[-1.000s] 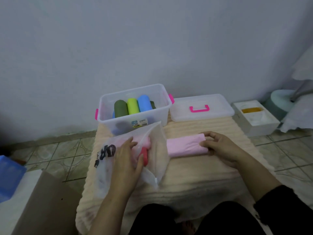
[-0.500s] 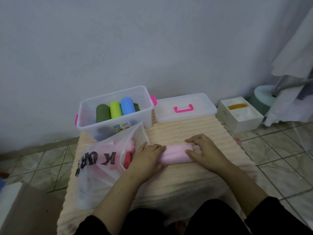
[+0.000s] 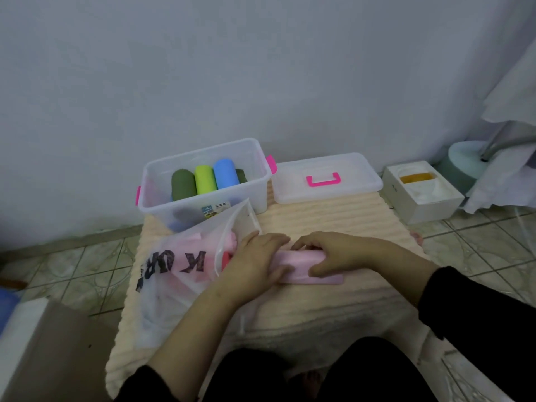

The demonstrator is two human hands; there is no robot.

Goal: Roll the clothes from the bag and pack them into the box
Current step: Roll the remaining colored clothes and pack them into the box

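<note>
Both hands rolling a pink garment (image 3: 301,266) on a cream mat (image 3: 333,227).

Left hand (image 3: 255,261) and right hand (image 3: 333,253) curled around the roll. Just left, translucent bag (image 3: 179,274) overlapping clear box (image 3: 203,184) holding coloured rolls; lid (image 3: 326,178) beside. Bag contents blurred.

Clear glossy plastic box (image 3: 162,172), ribbed plush mat (image 3: 333,224), filmy plastic bag (image 3: 162,303)

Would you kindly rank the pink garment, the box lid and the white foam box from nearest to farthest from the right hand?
1. pink garment: under the right hand.
2. box lid: behind it, by the wall.
3. white foam box: far right, on the floor.
</note>
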